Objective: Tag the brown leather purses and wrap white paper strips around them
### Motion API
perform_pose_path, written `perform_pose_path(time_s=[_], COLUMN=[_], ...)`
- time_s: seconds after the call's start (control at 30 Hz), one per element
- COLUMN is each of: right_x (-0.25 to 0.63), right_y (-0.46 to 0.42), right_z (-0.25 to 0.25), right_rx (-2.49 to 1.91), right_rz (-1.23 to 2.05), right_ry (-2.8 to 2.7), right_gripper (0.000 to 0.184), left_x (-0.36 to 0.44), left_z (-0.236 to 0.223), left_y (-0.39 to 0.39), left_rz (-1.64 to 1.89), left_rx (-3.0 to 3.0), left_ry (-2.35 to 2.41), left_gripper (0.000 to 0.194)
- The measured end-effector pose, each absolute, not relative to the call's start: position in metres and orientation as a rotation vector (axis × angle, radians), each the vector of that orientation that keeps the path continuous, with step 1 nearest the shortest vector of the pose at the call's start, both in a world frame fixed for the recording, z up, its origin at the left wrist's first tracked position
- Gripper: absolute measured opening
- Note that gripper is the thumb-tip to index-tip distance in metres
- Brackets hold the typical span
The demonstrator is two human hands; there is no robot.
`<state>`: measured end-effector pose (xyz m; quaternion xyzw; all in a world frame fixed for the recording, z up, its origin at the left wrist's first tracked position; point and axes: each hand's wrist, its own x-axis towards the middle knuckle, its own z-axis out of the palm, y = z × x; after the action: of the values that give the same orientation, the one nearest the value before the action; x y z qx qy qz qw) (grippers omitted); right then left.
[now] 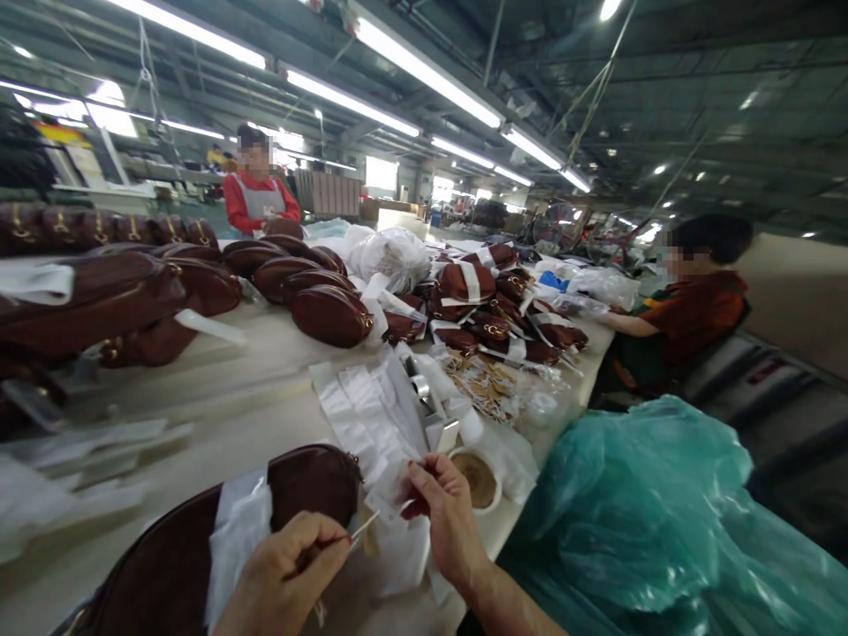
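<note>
My left hand [291, 565] pinches a thin white cord [366, 525] between thumb and fingertips, its free end pointing toward my other hand. My right hand [449, 517] is closed on the edge of a small clear plastic bag [385, 495]. Below and to the left lies a dark brown leather bag [169, 556] with a zipper, a white wrapping strip [242, 508] around it. My left hand is over this bag. Flat plastic sleeves [358, 411] lie just beyond my right hand, and a round tub [478, 477] of tan contents stands beside it.
Brown bags [331, 315] cover much of the table's far side. Tan tags with strings [487, 384] lie in a pile. Green plastic sheeting [636, 512] bulges along the right edge. One co-worker [258, 194] stands across the table; another person [695, 309] is at the right.
</note>
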<state>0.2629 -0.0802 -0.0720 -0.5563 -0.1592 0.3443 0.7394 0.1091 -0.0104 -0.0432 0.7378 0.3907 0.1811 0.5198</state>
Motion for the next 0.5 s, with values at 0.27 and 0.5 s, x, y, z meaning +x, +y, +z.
perform_pose_path(time_s=[0.27,0.5], right_x=[0.263,0.241], right_y=[-0.11,-0.102], right_z=[-0.095,-0.07], right_rx=[-1.622,-1.371], right_rz=[0.539,0.663], right_ry=[-0.605,-1.206], right_gripper=[0.034,0.037], left_x=[0.109,0.106], left_z=[-0.023,-0.01], left_y=[-0.01,-0.012], left_rz=[0.291,0.175], left_rx=[1.491,1.591], left_ry=[0.998,0.948], left_gripper=[0.015,0.009])
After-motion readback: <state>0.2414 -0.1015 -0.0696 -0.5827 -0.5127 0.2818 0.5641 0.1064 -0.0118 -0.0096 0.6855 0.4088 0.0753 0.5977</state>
